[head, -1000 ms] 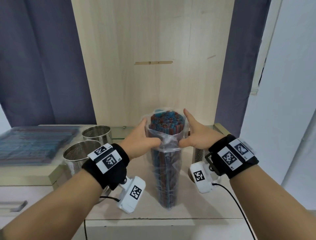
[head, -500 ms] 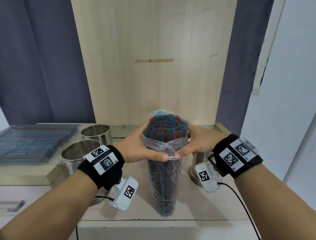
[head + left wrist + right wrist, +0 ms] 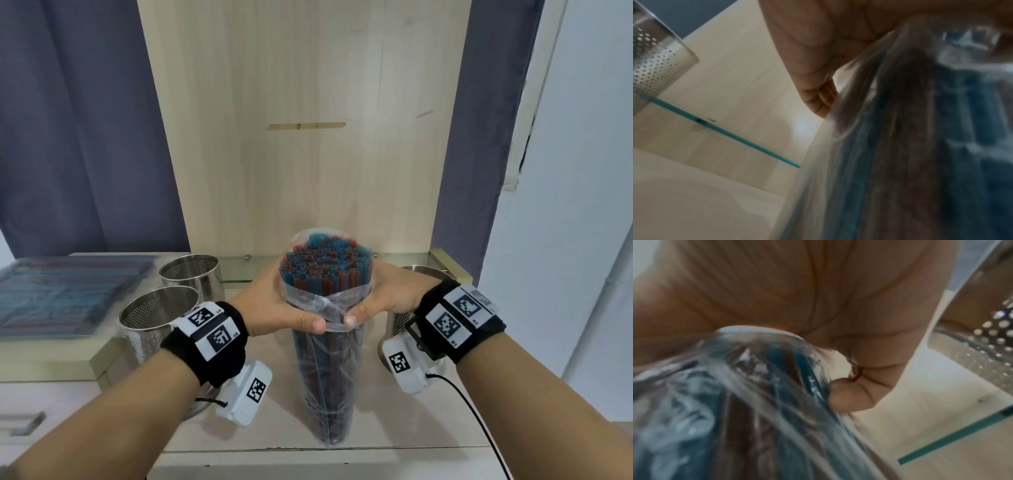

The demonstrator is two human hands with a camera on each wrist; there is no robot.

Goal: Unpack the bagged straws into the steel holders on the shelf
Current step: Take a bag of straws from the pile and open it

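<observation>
A clear plastic bag of blue and red straws (image 3: 327, 370) stands upright on the wooden shelf (image 3: 394, 421), its open top showing the straw ends (image 3: 325, 260). My left hand (image 3: 274, 305) wraps the bag's upper part from the left and my right hand (image 3: 380, 298) from the right, thumbs nearly meeting on the crumpled plastic. In the left wrist view my left hand (image 3: 818, 68) curls against the bag (image 3: 910, 154). The right wrist view shows my right hand (image 3: 849, 337) curled round the bag (image 3: 735, 402). Two perforated steel holders (image 3: 161, 311) (image 3: 191, 274) stand left; a third holder (image 3: 421, 274) sits behind my right hand.
A flat pack of more bagged straws (image 3: 65, 291) lies on the raised ledge at far left. A glass shelf edge (image 3: 236, 281) runs along the back panel. Dark curtains hang either side, and a white wall stands at right. A cable (image 3: 479, 418) trails from the right wrist camera.
Both hands have closed from flat palms at the bag's sides to a full wrap around its top. The plastic has slid down, baring more of the straw ends.
</observation>
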